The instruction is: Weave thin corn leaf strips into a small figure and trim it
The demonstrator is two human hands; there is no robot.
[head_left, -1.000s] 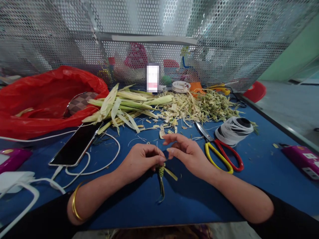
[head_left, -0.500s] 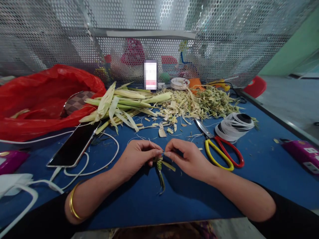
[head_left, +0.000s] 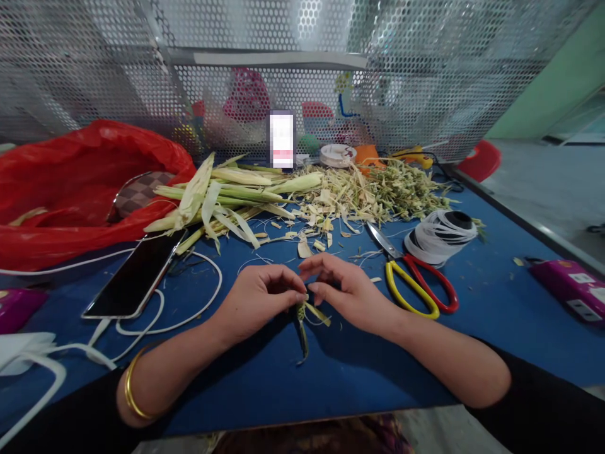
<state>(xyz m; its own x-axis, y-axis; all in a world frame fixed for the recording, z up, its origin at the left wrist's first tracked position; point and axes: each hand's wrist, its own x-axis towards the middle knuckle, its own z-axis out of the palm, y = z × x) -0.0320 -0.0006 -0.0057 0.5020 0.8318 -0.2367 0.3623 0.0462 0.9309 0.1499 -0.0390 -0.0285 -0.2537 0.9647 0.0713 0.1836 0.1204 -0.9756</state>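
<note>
Between the thumb and forefinger of my left hand (head_left: 267,293) hangs a small woven piece of green husk (head_left: 301,325), with a thin tail pointing down. A pale husk strip (head_left: 317,314) sticks out from it to the right. My right hand (head_left: 347,293) hovers just beside it, its fingers curved and apart, with nothing visible in them. Fine white thread lies near the piece. To the right lie scissors (head_left: 411,277) with one yellow and one red handle, blades pointing away. A spool of white thread (head_left: 442,238) stands behind them.
Corn husks (head_left: 236,189) and a heap of dried plant scraps (head_left: 363,192) lie along the back. On the left are a red plastic bag (head_left: 85,183), a phone (head_left: 137,277) and white cables. Purple power strips (head_left: 567,287) sit at both sides. A perforated metal panel (head_left: 283,31) rises behind.
My right fingers have parted from the pinch at the top of the woven piece and lifted slightly. My left hand still pinches it. The whole view has shifted a little.
</note>
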